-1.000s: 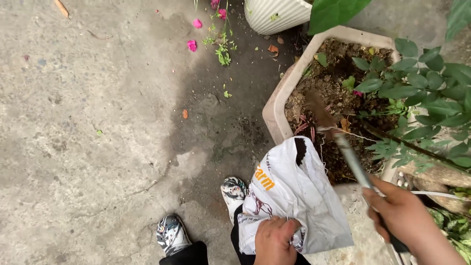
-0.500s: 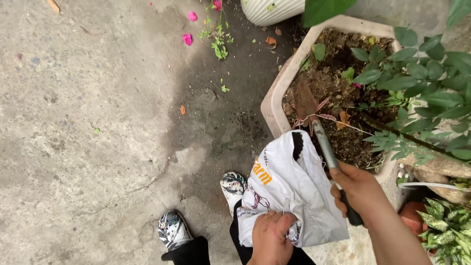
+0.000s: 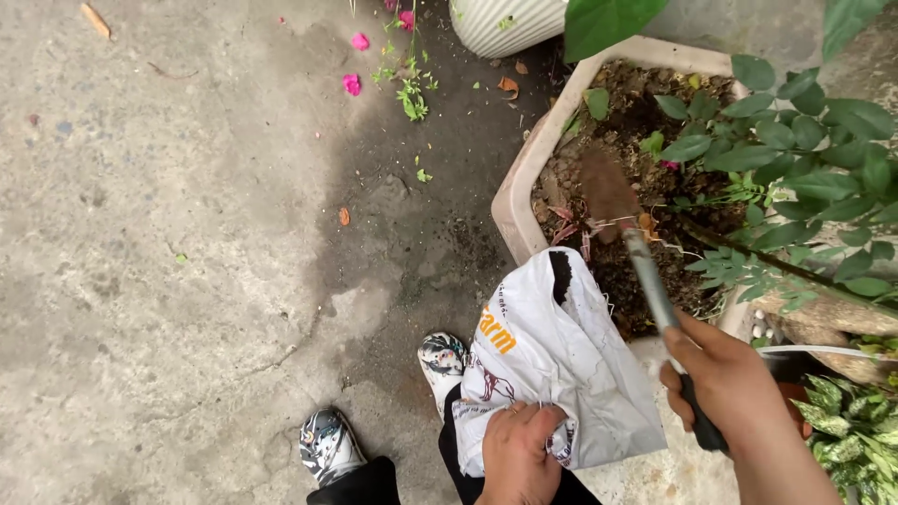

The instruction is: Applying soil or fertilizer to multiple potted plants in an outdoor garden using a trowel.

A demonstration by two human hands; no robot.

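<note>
**Trowel over the planter, bag held at its mouth**

The garden trowel (image 3: 645,262) sits in the right hand (image 3: 734,388), whose grip is pressed together around the dark handle. From that grip the metal shaft runs up and away to the soil-caked blade (blurred, so its edge is hard to read), which hangs over the earth inside the beige planter (image 3: 524,187). Thin pale roots or fibres trail from the neck of the blade.

Just to the left of the right-hand grip is the white plastic bag (image 3: 561,365), its dark opening turned towards the planter's rim and close under the trowel shaft. The left hand (image 3: 514,454) bunches the lower part of the bag, its grip pinching the plastic shut in a fist.

Beyond the blade, a leafy shrub (image 3: 795,159) grows out of the planter and spreads to the right. Farther off stands a ribbed white pot (image 3: 505,23). Left of the left-hand grip, two patterned shoes (image 3: 327,444) rest on the concrete floor (image 3: 168,281), where a dark damp patch, pink petals (image 3: 352,84) and scraps of green lie scattered. A variegated plant (image 3: 856,435) sits right of the right hand.
</note>
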